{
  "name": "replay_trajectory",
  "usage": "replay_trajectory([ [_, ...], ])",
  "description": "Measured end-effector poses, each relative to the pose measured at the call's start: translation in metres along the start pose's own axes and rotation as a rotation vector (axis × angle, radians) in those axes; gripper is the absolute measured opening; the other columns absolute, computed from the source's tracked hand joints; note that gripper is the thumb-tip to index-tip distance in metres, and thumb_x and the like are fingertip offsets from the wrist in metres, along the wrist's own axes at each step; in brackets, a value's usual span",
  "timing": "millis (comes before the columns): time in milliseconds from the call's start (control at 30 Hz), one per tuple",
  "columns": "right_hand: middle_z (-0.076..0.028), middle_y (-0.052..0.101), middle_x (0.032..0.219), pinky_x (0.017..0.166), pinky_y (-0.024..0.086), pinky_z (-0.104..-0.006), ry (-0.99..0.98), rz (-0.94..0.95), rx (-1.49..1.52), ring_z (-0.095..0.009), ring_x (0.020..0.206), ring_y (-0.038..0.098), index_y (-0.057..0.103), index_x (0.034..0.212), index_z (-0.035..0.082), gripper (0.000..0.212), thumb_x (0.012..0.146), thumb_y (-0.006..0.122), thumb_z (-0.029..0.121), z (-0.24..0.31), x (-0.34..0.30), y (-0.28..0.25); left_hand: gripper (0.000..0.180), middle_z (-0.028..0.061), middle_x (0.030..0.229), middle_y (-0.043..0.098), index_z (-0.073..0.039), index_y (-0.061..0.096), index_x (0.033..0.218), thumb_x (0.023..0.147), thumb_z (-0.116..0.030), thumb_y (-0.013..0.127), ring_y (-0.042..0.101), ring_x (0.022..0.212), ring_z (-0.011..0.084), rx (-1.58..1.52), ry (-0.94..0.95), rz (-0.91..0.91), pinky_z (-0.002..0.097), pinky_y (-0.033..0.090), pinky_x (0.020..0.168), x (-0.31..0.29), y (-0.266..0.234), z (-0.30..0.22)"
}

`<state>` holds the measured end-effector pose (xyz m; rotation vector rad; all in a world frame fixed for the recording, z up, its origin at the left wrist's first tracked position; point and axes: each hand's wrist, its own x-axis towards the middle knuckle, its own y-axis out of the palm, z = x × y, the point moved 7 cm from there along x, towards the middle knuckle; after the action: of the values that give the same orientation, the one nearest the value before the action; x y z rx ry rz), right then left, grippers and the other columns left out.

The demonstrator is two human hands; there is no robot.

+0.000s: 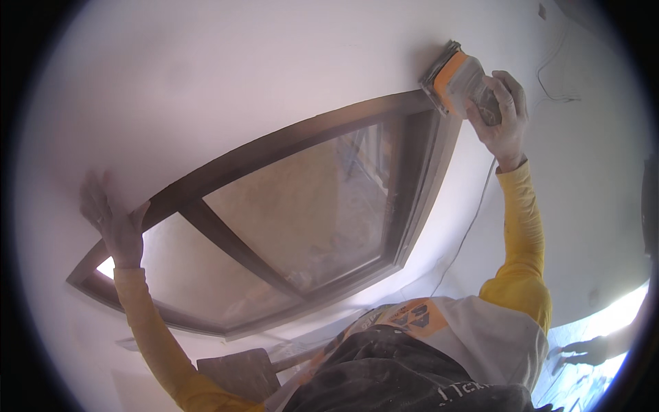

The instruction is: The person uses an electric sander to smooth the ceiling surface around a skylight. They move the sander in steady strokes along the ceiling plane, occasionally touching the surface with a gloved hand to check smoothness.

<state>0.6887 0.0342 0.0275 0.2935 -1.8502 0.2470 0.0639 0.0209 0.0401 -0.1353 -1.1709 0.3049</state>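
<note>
My right hand [504,120] is raised and wrapped round the grey body of an orange-and-grey power sander [453,77]. The sander's dark, dusty pad is tilted against the pale wall, just above the upper right corner of a brown window frame [302,130]. A dark cord hangs below my right wrist. My left hand [113,216] lies with its fingers stretched out on the wall near the frame's left end. Its fingers are somewhat smeared. Both arms wear yellow sleeves.
Dusty glass panes [295,206] sit in the frame, split by a brown bar. A flat brownish board [237,378] is below, beside my left arm. Another person's hand [583,351] shows at the lower right, before a bright area. A loose wire [549,89] hangs on the right wall.
</note>
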Motion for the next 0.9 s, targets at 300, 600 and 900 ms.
replay_trajectory([
  [300,-0.008,0.062,0.122,0.071,0.063,-0.0345,-0.101,0.027,-0.008,-0.027,0.099,0.065,0.066,0.127,0.020,0.057,0.074,0.089,0.021,0.147,0.061,0.013,0.097,0.0169,0.172,0.022,-0.013,0.030,0.164,0.090,-0.065,0.064,0.012,0.160,0.0405,-0.037,-0.005,-0.020,0.0593,0.003,0.127,-0.012,-0.002,0.014],
  [600,-0.008,0.061,0.126,0.072,0.063,-0.0352,-0.221,0.052,0.002,-0.028,0.102,0.064,0.066,0.127,0.023,0.057,0.075,0.089,0.025,0.271,0.117,0.035,0.117,0.0078,0.172,0.026,-0.011,0.034,0.163,0.078,-0.091,0.045,0.008,0.161,0.0379,-0.308,0.038,-0.121,0.0672,-0.007,0.124,0.012,-0.044,-0.084],
  [900,-0.011,0.059,0.131,0.074,0.061,-0.0378,-0.475,0.092,0.113,-0.031,0.111,0.062,0.066,0.123,0.022,0.040,0.087,0.074,0.038,0.403,0.133,0.048,0.091,0.0021,0.172,0.028,-0.019,0.038,0.161,0.090,-0.073,0.055,0.011,0.160,0.0401,-0.282,-0.041,-0.167,0.0780,-0.006,0.118,-0.007,-0.027,-0.093],
])
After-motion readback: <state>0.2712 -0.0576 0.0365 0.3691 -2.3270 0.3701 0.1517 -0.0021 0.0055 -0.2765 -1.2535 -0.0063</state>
